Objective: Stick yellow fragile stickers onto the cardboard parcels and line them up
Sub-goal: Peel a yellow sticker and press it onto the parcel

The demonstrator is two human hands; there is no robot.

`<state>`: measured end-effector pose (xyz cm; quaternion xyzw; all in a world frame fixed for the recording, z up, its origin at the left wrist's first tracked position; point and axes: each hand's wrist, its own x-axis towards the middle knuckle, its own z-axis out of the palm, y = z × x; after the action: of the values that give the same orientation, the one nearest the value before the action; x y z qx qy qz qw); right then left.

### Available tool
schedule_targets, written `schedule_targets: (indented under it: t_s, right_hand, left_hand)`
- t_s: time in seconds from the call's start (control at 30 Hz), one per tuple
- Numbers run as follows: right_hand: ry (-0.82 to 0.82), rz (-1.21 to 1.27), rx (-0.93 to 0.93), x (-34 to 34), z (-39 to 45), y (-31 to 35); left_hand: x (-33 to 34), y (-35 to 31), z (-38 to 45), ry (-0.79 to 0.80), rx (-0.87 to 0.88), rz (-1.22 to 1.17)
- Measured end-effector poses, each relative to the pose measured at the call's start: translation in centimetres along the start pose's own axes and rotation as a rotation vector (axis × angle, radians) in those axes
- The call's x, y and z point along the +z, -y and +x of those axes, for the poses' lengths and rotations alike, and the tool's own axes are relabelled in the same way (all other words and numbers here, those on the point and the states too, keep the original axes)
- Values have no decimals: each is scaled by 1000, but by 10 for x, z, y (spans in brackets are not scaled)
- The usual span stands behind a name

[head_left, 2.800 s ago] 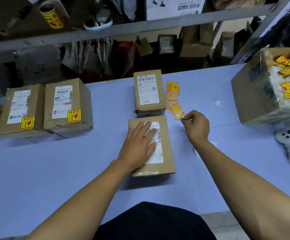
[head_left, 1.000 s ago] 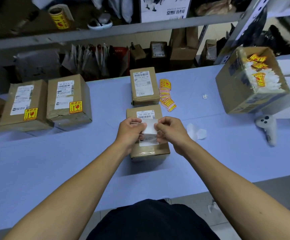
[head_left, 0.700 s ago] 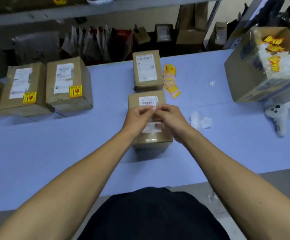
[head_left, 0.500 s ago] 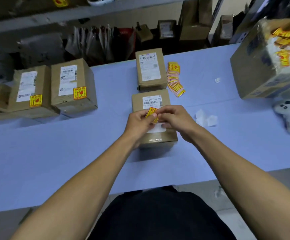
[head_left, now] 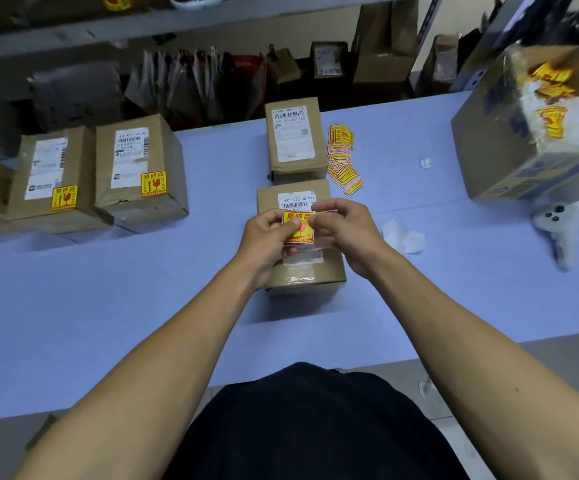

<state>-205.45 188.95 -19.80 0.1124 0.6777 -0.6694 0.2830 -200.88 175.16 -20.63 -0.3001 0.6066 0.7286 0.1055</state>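
A yellow fragile sticker [head_left: 300, 229] is held above a small cardboard parcel [head_left: 307, 275] in the middle of the blue table. My left hand [head_left: 269, 237] pinches the sticker's left edge. My right hand [head_left: 345, 230] pinches its right side, where thin backing paper shows. A second unstickered parcel [head_left: 295, 140] lies just behind. A stack of yellow stickers [head_left: 343, 159] is fanned out to its right. At the left, three parcels [head_left: 135, 171] stand in a row, each bearing a yellow sticker.
A large open cardboard box [head_left: 523, 133] holding sticker scraps and backing paper stands at the right. A white controller [head_left: 558, 226] lies in front of it. Crumpled backing papers [head_left: 402, 233] lie right of my hands. Shelving with more packages runs behind the table [head_left: 108, 323].
My right hand took a sticker from the stack and both hands met over the near parcel. The sticker's yellow face has turned up and now shows fully between my fingers.
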Motion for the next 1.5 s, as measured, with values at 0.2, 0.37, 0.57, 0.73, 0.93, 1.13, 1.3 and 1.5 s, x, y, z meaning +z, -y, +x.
schedule_targets:
  t_s: [0.2, 0.37, 0.57, 0.73, 0.93, 1.13, 1.3, 1.5]
  right_hand:
    - [32, -33, 78, -2, 0, -2]
    - [51, 34, 92, -2, -2, 0]
    - [72, 119, 119, -3, -6, 5]
    - [91, 169, 151, -8, -9, 9]
    - [146, 142, 137, -8, -11, 6]
    - [241, 171, 138, -13, -13, 12]
    - [294, 107, 114, -11, -15, 14]
    - [304, 67, 103, -6, -15, 15]
  left_hand:
    - [2, -1, 2, -16, -14, -58]
    - [3, -2, 3, -63, 5, -81]
    - [-3, -4, 3, -17, -33, -87]
    - [-6, -8, 1, 32, -25, -70]
    - [-4, -10, -2, 108, -28, -93]
    - [-11, -14, -3, 188, -44, -51]
    - [-16, -16, -2, 211, -56, -44]
    - [-17, -19, -2, 183, -41, -16]
